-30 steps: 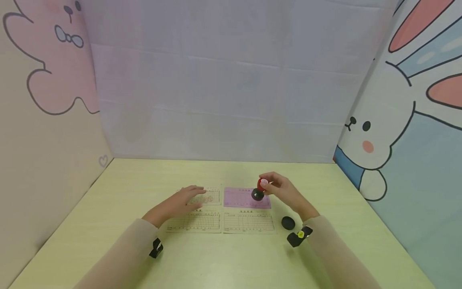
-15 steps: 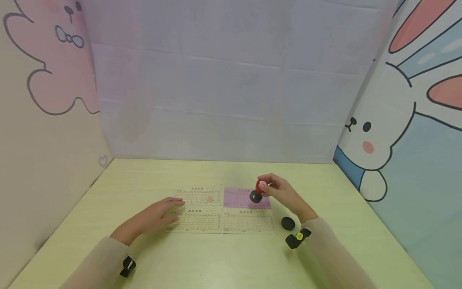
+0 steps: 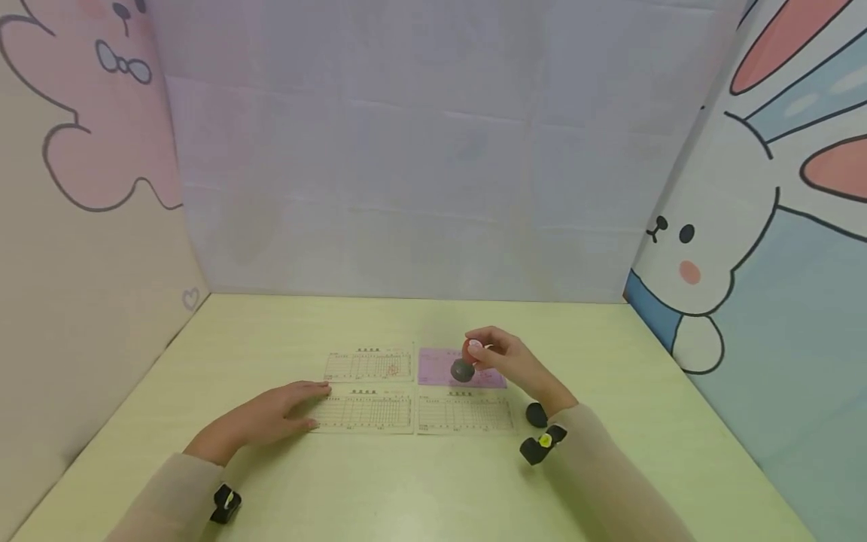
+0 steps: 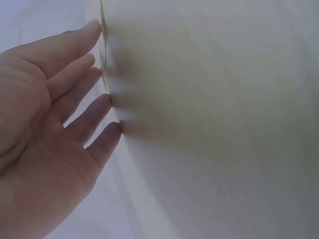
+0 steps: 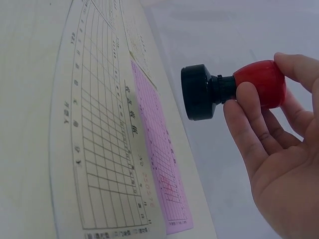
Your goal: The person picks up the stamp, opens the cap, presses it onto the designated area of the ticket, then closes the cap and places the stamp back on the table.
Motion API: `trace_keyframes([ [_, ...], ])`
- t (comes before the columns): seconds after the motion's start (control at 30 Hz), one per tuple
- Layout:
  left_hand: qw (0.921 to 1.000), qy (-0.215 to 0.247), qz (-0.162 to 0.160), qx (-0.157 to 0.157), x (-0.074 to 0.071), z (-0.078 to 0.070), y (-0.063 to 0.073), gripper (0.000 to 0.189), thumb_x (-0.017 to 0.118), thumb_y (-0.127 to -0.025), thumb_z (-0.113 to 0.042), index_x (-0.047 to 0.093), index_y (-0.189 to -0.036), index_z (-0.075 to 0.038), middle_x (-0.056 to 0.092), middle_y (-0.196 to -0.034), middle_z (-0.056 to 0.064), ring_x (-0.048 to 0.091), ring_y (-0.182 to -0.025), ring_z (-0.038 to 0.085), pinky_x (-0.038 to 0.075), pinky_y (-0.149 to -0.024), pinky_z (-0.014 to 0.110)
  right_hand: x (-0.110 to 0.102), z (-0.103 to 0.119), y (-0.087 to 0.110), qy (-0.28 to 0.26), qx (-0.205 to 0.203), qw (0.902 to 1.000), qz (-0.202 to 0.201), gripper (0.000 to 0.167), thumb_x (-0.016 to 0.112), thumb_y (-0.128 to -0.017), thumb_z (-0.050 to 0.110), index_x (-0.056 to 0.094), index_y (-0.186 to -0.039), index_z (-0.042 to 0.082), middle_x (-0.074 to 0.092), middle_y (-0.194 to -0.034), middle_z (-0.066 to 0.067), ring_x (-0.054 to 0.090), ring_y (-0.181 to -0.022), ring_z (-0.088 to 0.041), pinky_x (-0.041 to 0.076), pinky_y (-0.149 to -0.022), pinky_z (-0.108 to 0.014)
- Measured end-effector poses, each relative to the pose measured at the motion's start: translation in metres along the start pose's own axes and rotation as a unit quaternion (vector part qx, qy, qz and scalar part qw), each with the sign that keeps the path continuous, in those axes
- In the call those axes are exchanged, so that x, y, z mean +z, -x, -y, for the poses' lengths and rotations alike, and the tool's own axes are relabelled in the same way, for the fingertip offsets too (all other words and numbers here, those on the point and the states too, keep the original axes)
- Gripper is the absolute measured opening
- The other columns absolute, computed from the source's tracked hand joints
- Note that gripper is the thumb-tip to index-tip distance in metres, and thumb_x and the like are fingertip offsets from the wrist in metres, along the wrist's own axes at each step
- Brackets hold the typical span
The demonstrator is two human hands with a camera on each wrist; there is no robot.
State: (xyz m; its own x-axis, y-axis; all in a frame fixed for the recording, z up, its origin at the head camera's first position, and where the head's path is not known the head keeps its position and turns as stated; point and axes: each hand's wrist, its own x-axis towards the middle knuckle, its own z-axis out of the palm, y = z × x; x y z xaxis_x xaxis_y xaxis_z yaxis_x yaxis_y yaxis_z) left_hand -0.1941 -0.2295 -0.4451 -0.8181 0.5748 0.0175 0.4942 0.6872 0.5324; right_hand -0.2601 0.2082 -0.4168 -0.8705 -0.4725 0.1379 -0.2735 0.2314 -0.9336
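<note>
My right hand (image 3: 518,366) holds a stamp by its red handle (image 5: 260,83), fingers and thumb curled round it. The stamp's black round base (image 5: 196,92) hangs above the pink form (image 5: 158,159), which bears a red stamp mark near one end. My left hand (image 3: 264,418) lies at the left edge of the white printed forms, fingers extended; in the left wrist view the fingertips (image 4: 115,127) touch down at the table surface by the paper edge. The upper-left form (image 3: 369,366) also carries a red mark. Two more forms (image 3: 466,415) lie in the front row.
A black round cap (image 3: 536,415) lies on the table right of the forms, partly behind the right wrist. Black camera straps (image 3: 226,503) sit on both wrists. A white cloth wall (image 3: 406,150) stands behind the table (image 3: 379,489), with cartoon-printed panels on either side.
My left hand has drawn back leftward and toward me, off the upper-left form, uncovering its red mark. My right hand has shifted slightly left with the stamp over the pink form.
</note>
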Motion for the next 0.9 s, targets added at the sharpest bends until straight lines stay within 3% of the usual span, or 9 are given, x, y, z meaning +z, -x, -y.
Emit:
trace_keyframes([
  [0.47, 1.0000, -0.002, 0.006, -0.005, 0.000, 0.000, 0.000, 0.057, 0.069, -0.096, -0.028, 0.053, -0.142, 0.002, 0.048, -0.147, 0.022, 0.037, -0.137, 0.050, 0.029, -0.111, 0.064, 0.033, 0.006, -0.008, -0.009, 0.007, 0.9983, 0.056, 0.029, 0.063, -0.101, 0.032, 0.063, -0.126, 0.016, 0.068, -0.112, -0.010, 0.067, -0.103, -0.028, 0.054, -0.093, -0.042],
  [0.6, 1.0000, 0.000, 0.007, -0.006, -0.001, -0.002, 0.000, 0.057, 0.070, -0.096, -0.026, 0.052, -0.142, 0.002, 0.047, -0.148, 0.023, 0.037, -0.137, 0.050, 0.029, -0.111, 0.064, 0.043, 0.012, -0.009, 0.013, 0.023, 0.9973, 0.068, 0.034, 0.063, -0.100, 0.038, 0.063, -0.129, 0.021, 0.068, -0.116, -0.005, 0.069, -0.101, -0.025, 0.052, -0.095, -0.044],
  [0.77, 0.9999, -0.003, 0.013, -0.006, -0.001, -0.003, -0.001, 0.057, 0.069, -0.096, -0.026, 0.052, -0.142, 0.003, 0.047, -0.148, 0.023, 0.036, -0.137, 0.051, 0.029, -0.110, 0.064, 0.053, 0.019, -0.009, 0.022, 0.026, 0.9960, 0.082, 0.039, 0.062, -0.100, 0.039, 0.060, -0.135, 0.021, 0.067, -0.121, -0.002, 0.069, -0.098, -0.025, 0.049, -0.097, -0.051],
  [0.9, 0.9999, -0.005, 0.013, -0.002, -0.001, -0.002, 0.000, 0.058, 0.070, -0.096, -0.026, 0.052, -0.142, 0.003, 0.048, -0.147, 0.023, 0.036, -0.137, 0.051, 0.030, -0.110, 0.064, 0.062, 0.022, -0.011, 0.024, 0.032, 0.9957, 0.083, 0.042, 0.064, -0.099, 0.037, 0.059, -0.136, 0.018, 0.066, -0.123, -0.001, 0.070, -0.095, -0.023, 0.049, -0.097, -0.050],
])
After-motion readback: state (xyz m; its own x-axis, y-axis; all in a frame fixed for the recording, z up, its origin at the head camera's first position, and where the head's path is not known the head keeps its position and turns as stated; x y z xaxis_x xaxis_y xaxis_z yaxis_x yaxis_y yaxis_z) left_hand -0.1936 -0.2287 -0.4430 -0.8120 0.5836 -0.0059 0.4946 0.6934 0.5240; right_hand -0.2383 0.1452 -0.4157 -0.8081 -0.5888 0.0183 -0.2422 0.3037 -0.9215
